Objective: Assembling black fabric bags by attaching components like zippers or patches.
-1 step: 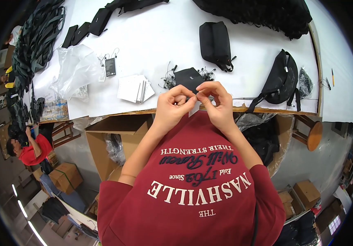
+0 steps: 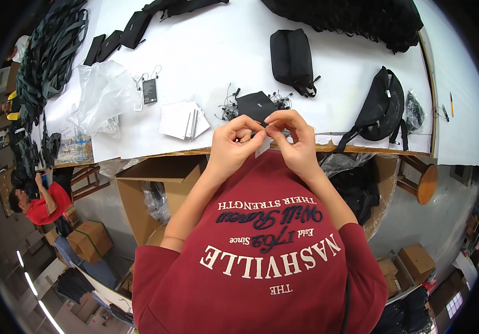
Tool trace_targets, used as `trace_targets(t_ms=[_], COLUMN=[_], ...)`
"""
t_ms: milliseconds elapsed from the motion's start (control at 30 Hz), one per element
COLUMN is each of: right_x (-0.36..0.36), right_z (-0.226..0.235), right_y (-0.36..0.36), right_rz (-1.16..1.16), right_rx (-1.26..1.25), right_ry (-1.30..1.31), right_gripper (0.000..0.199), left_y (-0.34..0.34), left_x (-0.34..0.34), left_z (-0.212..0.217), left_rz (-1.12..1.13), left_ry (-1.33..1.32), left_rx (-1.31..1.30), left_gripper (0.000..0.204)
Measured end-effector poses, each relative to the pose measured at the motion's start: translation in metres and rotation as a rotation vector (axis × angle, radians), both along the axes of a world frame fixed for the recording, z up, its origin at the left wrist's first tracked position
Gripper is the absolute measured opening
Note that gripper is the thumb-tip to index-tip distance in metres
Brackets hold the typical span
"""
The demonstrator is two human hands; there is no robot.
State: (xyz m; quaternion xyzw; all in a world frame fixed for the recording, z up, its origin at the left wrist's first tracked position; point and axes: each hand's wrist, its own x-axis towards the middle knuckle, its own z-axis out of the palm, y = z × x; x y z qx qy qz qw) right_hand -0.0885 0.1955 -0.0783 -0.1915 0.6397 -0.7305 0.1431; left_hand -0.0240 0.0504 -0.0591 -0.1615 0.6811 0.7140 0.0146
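At the table's near edge, my left hand [image 2: 235,140] and my right hand [image 2: 295,139] meet fingertip to fingertip, both pinched closed. A small white tag [image 2: 262,148] hangs from where the fingers join; any thin string between them is too fine to make out. Just beyond the fingertips lies a stack of black cards or tags [image 2: 257,104], partly hidden by my hands. Tangled black tag strings [image 2: 230,106] lie on both sides of it. To the left of my left hand sits a spread pile of white cards [image 2: 182,121].
Clear plastic bags [image 2: 103,92] and a black hang tag [image 2: 149,91] lie at left. A black pouch [image 2: 291,58] and a black waist bag [image 2: 383,106] are at right. Black straps [image 2: 53,50] heap far left. Below the edge stands an open carton [image 2: 131,192]; a person in red [image 2: 50,203] works left.
Both hands keep the same pinch in nearly the same place, with only a very slight shift of the fingers. Everything on the table stays put.
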Motion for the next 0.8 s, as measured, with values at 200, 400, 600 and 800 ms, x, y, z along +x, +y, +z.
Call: trace_targets(t_ms=[200,400,600,800], right_x=[-0.048,-0.047,-0.039,-0.043], right_z=[0.000,-0.039,-0.061,-0.055], right_y=[0.017,-0.024,-0.039,-0.037], right_rz=[0.753,0.474,0.474,0.538], right_rx=[0.349,0.771,0.936,1.121], right_ry=[-0.185,0.200,0.520,0.487], right_gripper=[0.015,0.028,0.046,0.042], left_y=[-0.001,0.020,0.020,0.021], left_x=[0.017,0.014,0.011,0.012], left_z=[-0.010,-0.006,-0.010,-0.010], left_rz=[-0.141,-0.356,-0.449,-0.491], left_ry=[-0.084,0.126,0.168,0.229], left_rx=[-0.263,-0.506,-0.554,-0.529], left_gripper=[0.009,0.007,0.007,0.008])
